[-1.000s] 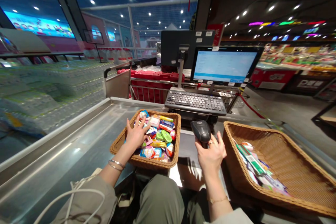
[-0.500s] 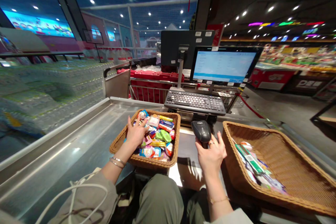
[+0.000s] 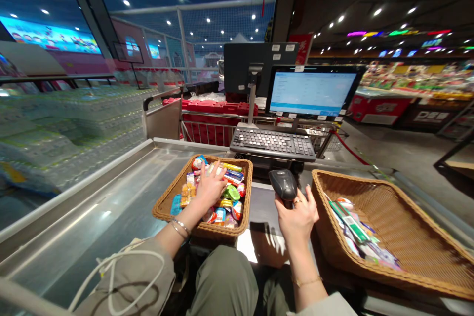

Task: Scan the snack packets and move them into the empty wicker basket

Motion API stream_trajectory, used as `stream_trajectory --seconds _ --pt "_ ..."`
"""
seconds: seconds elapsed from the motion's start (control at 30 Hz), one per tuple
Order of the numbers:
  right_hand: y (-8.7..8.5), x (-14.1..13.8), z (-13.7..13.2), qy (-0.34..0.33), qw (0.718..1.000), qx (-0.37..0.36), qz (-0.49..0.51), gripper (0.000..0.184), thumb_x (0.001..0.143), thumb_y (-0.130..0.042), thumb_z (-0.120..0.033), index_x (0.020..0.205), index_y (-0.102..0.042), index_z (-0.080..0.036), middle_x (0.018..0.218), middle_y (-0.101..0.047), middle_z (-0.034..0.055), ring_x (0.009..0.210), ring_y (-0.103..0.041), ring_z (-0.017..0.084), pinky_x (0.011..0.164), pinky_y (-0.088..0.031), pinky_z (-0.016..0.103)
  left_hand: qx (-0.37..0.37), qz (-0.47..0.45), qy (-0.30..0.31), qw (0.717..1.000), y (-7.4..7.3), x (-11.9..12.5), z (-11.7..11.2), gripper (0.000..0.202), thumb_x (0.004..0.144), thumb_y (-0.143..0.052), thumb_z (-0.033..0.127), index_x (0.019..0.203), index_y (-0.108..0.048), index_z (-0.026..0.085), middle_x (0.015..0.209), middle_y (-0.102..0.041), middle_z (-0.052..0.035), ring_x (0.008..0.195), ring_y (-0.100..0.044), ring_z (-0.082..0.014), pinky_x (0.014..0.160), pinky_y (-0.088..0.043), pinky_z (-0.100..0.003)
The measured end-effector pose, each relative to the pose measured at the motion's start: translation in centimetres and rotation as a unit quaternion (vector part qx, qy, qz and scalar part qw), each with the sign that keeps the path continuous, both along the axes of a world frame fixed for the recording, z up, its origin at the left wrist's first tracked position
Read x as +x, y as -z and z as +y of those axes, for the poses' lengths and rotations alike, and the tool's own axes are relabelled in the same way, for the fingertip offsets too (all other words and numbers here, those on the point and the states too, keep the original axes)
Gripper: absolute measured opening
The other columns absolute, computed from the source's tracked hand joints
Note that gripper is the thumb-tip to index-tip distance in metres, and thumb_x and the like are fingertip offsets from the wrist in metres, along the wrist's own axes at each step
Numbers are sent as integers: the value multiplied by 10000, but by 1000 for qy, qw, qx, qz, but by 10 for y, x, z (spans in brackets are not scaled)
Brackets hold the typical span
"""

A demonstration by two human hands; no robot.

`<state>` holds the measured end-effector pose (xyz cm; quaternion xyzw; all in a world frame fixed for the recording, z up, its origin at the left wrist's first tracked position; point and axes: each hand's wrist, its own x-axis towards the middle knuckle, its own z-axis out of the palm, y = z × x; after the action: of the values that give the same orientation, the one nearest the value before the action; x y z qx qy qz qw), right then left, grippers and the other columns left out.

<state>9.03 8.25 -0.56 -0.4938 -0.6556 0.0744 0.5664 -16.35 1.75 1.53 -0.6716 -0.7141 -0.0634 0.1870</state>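
My left hand (image 3: 210, 188) reaches over the left wicker basket (image 3: 165, 207), fingers spread on top of the small packaged goods. Around it lie a green packet (image 3: 232, 192), a yellow tube (image 3: 232, 167) and several colourful wrapped items; my palm covers some of them. My right hand (image 3: 298, 215) is wrapped round the handle of a black barcode scanner (image 3: 283, 185), held up between the two baskets. Its head points away from me. Beside my right hand stands the larger wicker basket (image 3: 418, 227), with a pile of packages, among them a green-and-white box (image 3: 350, 221).
Behind the baskets sit a black keyboard (image 3: 272, 142) and a lit monitor (image 3: 313, 91). A metal counter (image 3: 126, 197) with a raised rim spreads to the left. A red-filled shopping cart (image 3: 207, 128) stands beyond it. A white cable (image 3: 118, 256) loops over my left sleeve.
My left hand has moved right across the goods, from the basket's left part to its middle, uncovering orange and blue packets. My right hand and the scanner stay in place.
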Motion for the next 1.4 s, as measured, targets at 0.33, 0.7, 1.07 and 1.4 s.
stream_trajectory --seconds 0.33,0.7,1.07,1.4 --pt "-1 6 1 8 1000 18 -6 270 787 -611 -431 857 -705 -188 1116 -709 122 1321 -457 341 1068 -286 542 -51 -1 23 998 7 6 28 166 857 -666 305 1008 -731 289 1450 -549 -67 1447 -328 -373 1118 33 -772" --pt "-2 5 1 8 1000 26 -6 257 791 -630 -415 876 -714 -188 1098 -721 122 1328 -453 330 1062 -300 548 -116 -37 -90 988 5 -48 -9 675 736 -781 422 1368 -547 389 1602 -304 -83 1492 -175 -412 1099 -23 -781" --pt "0 4 1 6 1000 17 -10 265 778 -627 -435 852 -714 -196 1111 -719 116 1332 -451 323 1088 -275 529 -135 -72 -87 984 8 -69 -4 430 769 -728 482 1188 -685 395 1569 -387 -79 1483 -202 -416 1049 67 -802" --pt "-1 6 1 4 1000 1 -7 287 779 -605 -455 850 -713 -198 1127 -712 107 1335 -442 332 1086 -257 528 -114 -76 -59 989 5 -66 0 304 712 -775 321 1012 -723 321 1500 -495 -65 1470 -256 -399 1068 74 -786"
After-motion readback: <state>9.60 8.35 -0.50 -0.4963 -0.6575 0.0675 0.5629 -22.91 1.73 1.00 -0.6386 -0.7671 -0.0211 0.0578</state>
